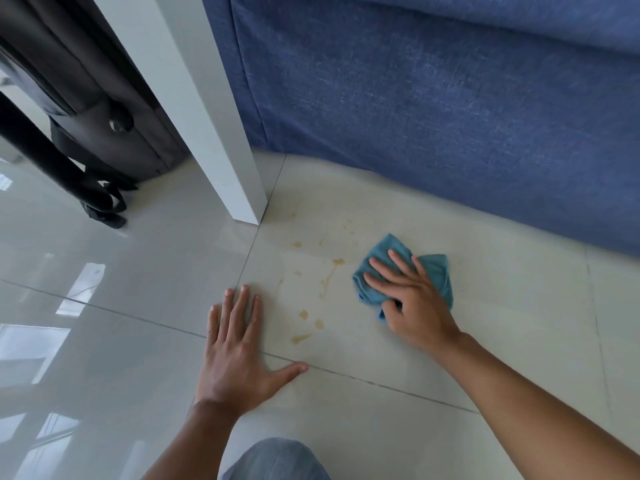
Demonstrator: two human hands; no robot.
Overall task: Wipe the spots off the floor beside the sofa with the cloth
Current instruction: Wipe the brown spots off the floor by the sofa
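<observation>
1. The right hand (412, 299) sits right of centre in the frame, palm down on the cloth (434, 271), fingers spread over it and thumb tucked against its near edge, pressing it to the floor (502, 306).
2. The cloth is blue and bunched, lying on the pale tile near the sofa (433, 98), which fills the upper right.
3. The left hand (235, 351) lies flat on the floor at lower centre, fingers released and spread, holding nothing.
4. Yellowish spots (311, 296) dot the tile between the two hands, just left of the cloth.
5. A white post (207, 133) stands at upper left, beside the sofa corner, with a dark bag (104, 116) behind it.
</observation>
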